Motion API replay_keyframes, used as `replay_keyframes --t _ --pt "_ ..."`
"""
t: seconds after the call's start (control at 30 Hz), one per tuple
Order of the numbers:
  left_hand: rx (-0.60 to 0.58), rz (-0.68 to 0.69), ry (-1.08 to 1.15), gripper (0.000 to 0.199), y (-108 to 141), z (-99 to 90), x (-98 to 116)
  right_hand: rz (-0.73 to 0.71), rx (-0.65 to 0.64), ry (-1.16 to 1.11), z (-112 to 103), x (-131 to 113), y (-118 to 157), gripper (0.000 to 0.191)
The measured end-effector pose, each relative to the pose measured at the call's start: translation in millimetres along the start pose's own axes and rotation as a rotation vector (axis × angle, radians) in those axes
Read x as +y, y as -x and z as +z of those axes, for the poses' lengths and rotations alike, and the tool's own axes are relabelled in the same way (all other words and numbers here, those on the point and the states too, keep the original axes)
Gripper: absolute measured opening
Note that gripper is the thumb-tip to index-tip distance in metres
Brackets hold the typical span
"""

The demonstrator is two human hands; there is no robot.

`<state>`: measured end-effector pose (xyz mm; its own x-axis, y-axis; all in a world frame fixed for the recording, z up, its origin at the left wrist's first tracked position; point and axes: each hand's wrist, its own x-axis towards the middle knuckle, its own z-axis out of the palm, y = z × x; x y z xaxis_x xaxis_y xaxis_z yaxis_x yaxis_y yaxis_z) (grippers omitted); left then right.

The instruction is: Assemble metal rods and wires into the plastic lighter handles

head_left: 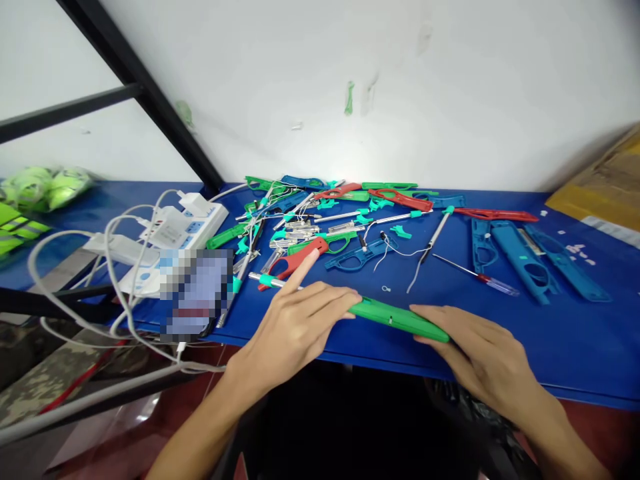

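Observation:
A green gas lighter (395,319) is held level above the front edge of the blue table, between my two hands. My left hand (300,323) pinches its left end, with the index finger stretched out toward the pile. At the right end, my right hand (475,347) grips the green body between thumb and fingers. A metal tube with a teal collar (267,280) extends left from behind my left hand; whether it joins the green body is hidden. Just beyond my left hand lies a red handle shell (300,259).
Loose lighter parts, tubes and wires (310,223) cover the table's back middle. A screwdriver (480,275) and blue handle shells (525,260) lie right. Left are a white power strip (175,257), cables and a blurred phone (200,293). A cardboard box (600,180) stands at back right.

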<state>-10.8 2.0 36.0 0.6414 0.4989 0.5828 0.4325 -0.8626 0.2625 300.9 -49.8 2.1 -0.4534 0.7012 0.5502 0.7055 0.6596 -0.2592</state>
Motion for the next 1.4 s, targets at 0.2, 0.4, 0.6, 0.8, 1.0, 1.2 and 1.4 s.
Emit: replay_keyframes --t 0.2,0.4,0.6,0.8,1.0,1.2,1.4 --pt "-0.055 -0.014 -0.019 0.024 -9.8 -11.0 5.3 0.189 0.003 -0.156 -6.5 -11.8 3.9 0.024" --pt "0.426 0.021 0.117 0.022 12.3 -6.3 29.5 0.676 -0.036 -0.688 -10.0 -20.2 12.8 0.043" --pt "0.036 -0.764 1.027 0.062 3.9 36.0 41.0 0.815 -0.066 -1.115 6.0 -27.9 14.5 0.046" --pt "0.207 -0.831 1.219 0.047 -19.3 45.1 52.4 0.729 -0.104 -1.123 11.0 -33.1 6.1 0.045" --pt "0.288 -0.857 1.177 0.05 -23.6 47.8 56.0 0.676 -0.172 -1.073 8.7 -31.8 2.7 0.042" --pt "0.149 -0.769 1.217 0.046 -20.8 42.7 48.2 0.616 -0.26 -0.915 10.5 -36.0 1.3 0.047" --pt "0.535 -0.657 1.234 0.063 -26.0 33.6 10.0 0.628 -0.16 -0.873 13.8 -29.9 9.0 0.05"
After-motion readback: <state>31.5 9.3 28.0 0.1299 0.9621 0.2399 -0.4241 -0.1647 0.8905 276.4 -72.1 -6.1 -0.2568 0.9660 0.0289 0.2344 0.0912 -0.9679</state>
